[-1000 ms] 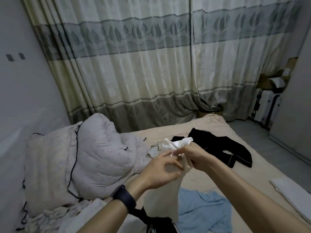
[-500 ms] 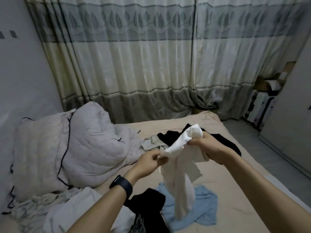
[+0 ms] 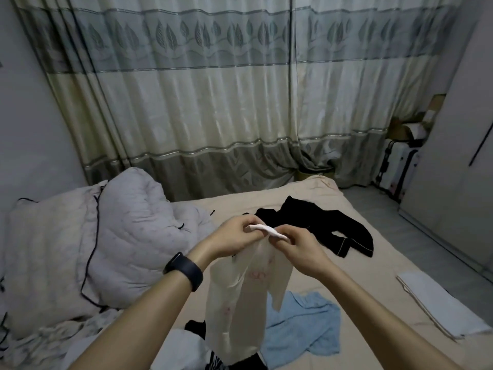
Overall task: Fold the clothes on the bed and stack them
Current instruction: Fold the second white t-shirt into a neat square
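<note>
A cream-white garment (image 3: 240, 303) with faint pink marks hangs in the air over the bed (image 3: 368, 263). My left hand (image 3: 234, 239) and my right hand (image 3: 296, 247) pinch its top edge close together at the middle of the view. A light blue garment (image 3: 306, 327) lies crumpled on the sheet below it. A black garment with pale trim (image 3: 320, 222) is spread out farther back. Another black piece (image 3: 197, 327) shows at the bottom, partly hidden by the hanging cloth.
A bunched grey-white quilt (image 3: 106, 249) fills the bed's left side against the wall. A flat white folded item (image 3: 437, 303) lies at the bed's right edge. Curtains (image 3: 213, 102) hang behind the bed; a suitcase (image 3: 397, 166) and boxes stand at the far right by a wardrobe.
My hands have come closer together on the white garment's top edge, and the cloth now hangs longer and straighter. The view has tilted down a little.
</note>
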{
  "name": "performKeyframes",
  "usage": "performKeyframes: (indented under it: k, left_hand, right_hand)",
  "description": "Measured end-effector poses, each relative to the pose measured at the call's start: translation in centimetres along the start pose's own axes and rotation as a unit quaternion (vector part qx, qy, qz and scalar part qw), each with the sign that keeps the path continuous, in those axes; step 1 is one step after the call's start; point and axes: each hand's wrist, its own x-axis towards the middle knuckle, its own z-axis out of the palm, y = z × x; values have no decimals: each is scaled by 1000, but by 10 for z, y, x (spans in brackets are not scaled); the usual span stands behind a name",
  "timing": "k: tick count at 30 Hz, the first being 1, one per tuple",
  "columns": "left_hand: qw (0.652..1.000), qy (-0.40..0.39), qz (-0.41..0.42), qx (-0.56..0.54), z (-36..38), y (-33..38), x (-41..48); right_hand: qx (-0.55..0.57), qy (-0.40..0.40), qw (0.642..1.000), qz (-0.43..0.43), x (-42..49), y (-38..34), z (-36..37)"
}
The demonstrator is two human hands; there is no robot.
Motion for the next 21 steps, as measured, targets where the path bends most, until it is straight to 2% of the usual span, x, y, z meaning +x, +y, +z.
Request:
performKeyframes:
  k: [2,4,6,11,16,19,21]
  left_hand:
    - [999,18,-28,-22,-2,-19,-21]
    - [996,-14,-68,56,4,-50,-45]
    - [988,-13,-113,107,8,-85,-67]
    - [986,2,-165,16,-18,-129,-103]
    - [969,64,-203,-122,-55,-120,-111]
    - [973,-10,-181,-142,-77,-110,-117]
    - [985,-45,-164,-32,-87,-113,-118]
  right_hand:
    - [-4,30,999,-13,5,-6,2]
    - [9,47,999,-15,9,-9,2]
    - [-3,59,998,-9,14,-9,-1]
    - [-86,72,993,25,17,9,-7]
    - [-180,122,973,74,14,28,-8]
    - [-208,139,965,78,7,32,-8]
    - [-236,133,960,73,1,33,-6]
